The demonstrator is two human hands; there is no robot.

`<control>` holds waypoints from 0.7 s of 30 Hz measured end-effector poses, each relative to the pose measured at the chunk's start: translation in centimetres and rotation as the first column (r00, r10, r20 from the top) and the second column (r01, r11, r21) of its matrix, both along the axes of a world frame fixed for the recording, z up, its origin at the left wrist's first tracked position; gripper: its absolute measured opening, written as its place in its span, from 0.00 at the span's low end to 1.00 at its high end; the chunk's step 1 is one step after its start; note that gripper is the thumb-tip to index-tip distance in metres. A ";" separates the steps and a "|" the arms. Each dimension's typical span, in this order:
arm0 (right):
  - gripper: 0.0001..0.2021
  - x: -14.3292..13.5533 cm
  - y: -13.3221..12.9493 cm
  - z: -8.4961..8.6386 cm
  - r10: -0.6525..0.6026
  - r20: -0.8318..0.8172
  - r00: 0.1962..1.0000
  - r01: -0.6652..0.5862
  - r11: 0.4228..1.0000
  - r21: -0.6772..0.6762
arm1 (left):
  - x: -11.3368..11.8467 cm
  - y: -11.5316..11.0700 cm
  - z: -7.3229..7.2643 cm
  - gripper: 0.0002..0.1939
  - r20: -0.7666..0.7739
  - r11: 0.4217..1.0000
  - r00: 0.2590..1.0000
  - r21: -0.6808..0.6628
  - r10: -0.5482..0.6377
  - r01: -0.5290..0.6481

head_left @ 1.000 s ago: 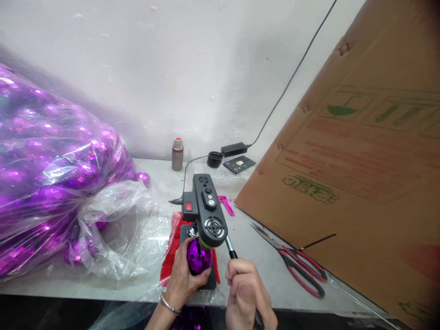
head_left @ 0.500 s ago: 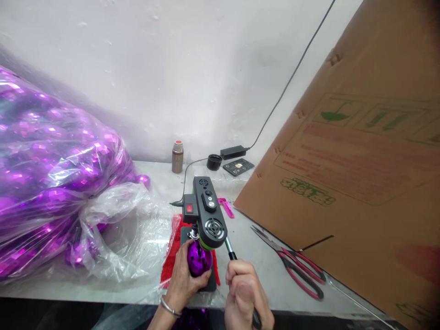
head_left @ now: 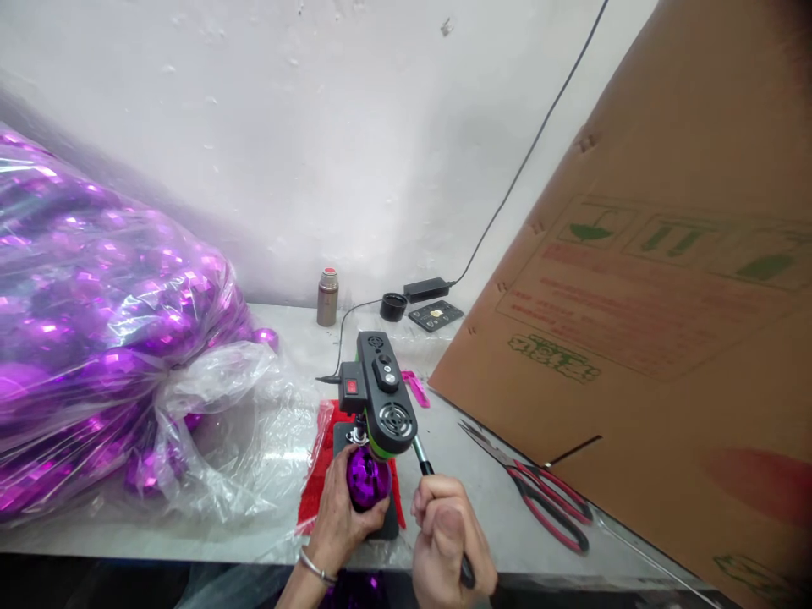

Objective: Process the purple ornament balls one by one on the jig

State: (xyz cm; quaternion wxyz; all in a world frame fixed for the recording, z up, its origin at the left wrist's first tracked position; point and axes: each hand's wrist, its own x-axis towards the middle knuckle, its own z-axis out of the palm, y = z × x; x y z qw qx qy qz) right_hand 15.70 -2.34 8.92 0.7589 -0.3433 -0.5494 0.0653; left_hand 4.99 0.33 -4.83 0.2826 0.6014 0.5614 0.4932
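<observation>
— What's in the bag [head_left: 219,381]?
— Purple balls [head_left: 190,283], left of the press [head_left: 386,385]. Box [head_left: 634,288] right of the press: inside hidden.
— And the hands?
— Left hand [head_left: 336,505] curls round one ball [head_left: 368,484] at the press's near end; right hand [head_left: 449,529], fisted, grips the press's lever [head_left: 422,457].

Deep purple ball [head_left: 368,479], black-and-green machine [head_left: 386,391], red cloth [head_left: 315,488]

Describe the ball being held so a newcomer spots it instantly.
On the grey table, find the black machine. At its near end is a shiny purple ball. Unlike those in the plastic bag, it alone is held, in the left hand.
</observation>
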 end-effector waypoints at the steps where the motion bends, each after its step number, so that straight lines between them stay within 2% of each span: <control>1: 0.19 0.0 0.0 -0.1 0.002 -0.002 1.000 -0.002 1.000 -0.003 | 0.0 0.0 0.0 0.39 0.001 1.000 1.000 0.004 -0.001 0.001; 10: 0.18 -0.3 -0.1 -1.0 -0.005 0.010 1.000 0.005 1.000 0.000 | -0.2 0.1 0.8 0.38 0.017 1.000 1.000 -0.015 -0.018 0.018; 18: 0.20 0.1 0.2 -4.8 -0.042 0.124 0.991 0.033 0.997 0.075 | -0.6 -0.1 1.3 0.38 0.013 0.999 0.999 -0.014 -0.047 0.047; 20: 0.20 0.6 0.1 -4.5 -0.024 0.167 0.986 0.013 0.997 0.070 | -0.5 -0.1 1.4 0.38 0.013 0.999 0.999 -0.015 -0.047 0.047; 21: 0.19 0.8 0.0 -3.8 -0.016 0.173 0.985 0.006 0.998 0.063 | -0.4 0.0 1.4 0.39 0.014 0.999 0.999 -0.018 -0.048 0.048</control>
